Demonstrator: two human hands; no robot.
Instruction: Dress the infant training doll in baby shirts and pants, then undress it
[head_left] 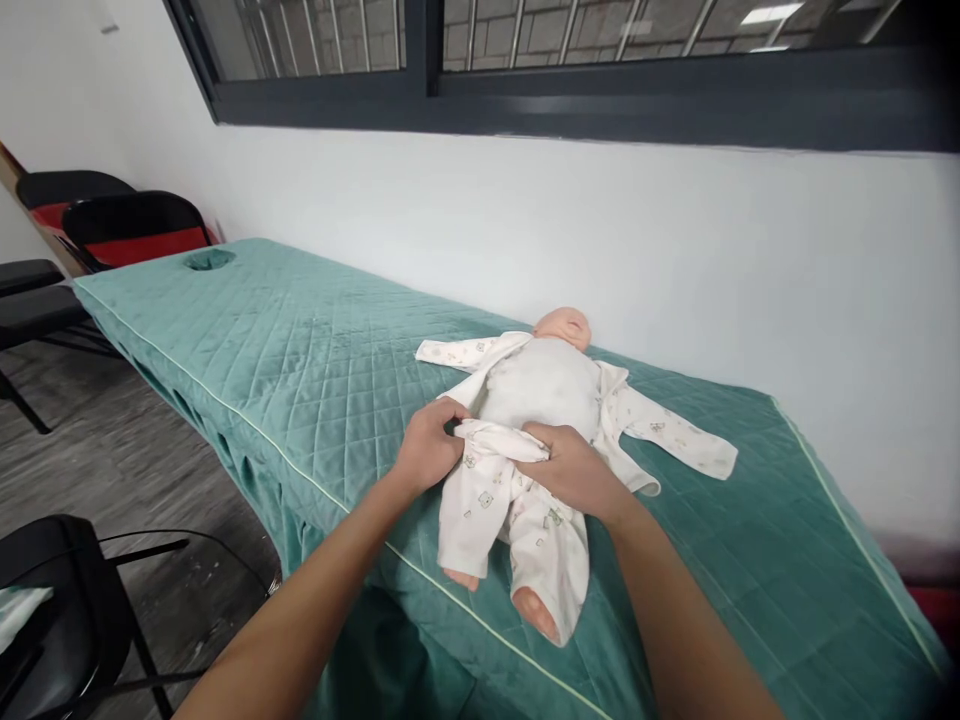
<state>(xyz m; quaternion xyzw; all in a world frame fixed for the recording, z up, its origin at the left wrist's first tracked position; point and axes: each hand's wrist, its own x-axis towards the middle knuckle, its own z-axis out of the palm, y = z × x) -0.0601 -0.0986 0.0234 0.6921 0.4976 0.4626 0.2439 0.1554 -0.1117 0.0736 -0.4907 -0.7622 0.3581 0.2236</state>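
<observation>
A baby doll (544, 385) lies on its back on a green quilted bed cover, its head toward the wall and its feet toward me. White patterned baby pants (480, 500) cover its legs, with the feet poking out of the cuffs. My left hand (433, 442) pinches the waistband at one side. On the other side my right hand (570, 465) grips the same waistband, thumb on top. The waistband looks bunched or folded between them. An open patterned jacket (675, 432) spreads out under the doll, sleeves out to both sides. A white cloth-like torso shows.
The massage bed (315, 330) with a face hole (210, 260) stretches to the far left along a white wall. Black-and-red folding chairs (142, 235) stand beyond it. A black chair (60, 600) is at lower left, with a cable near it.
</observation>
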